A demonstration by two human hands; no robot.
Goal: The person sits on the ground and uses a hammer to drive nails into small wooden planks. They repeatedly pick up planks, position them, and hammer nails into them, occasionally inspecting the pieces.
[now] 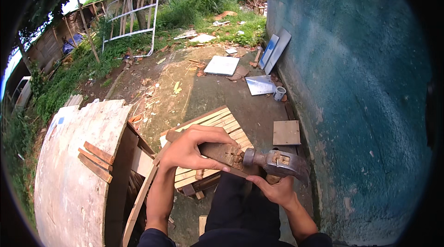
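My left hand (192, 147) is wrapped round a rough brown wooden block (222, 153), its thumb along the near side. The block's right end looks chipped and splintered. Against that end sits the round face of a claw hammer (282, 163), whose claw points right. My right hand (276, 191) is closed round the hammer's wooden handle just below the head, most of its fingers hidden. Its thumb reaches left to the underside of the block. Beneath both hands stands a slatted wooden piece (222, 122), partly covered by my arms.
At left, a worn pale board (78, 154) carries several short wood strips (96, 161). A long wooden batten (138, 205) leans beside it. The blue-green wall (351, 108) bounds the right. Farther off lie a brown square board (286, 132), a grey cup (279, 93) and white panels (222, 65).
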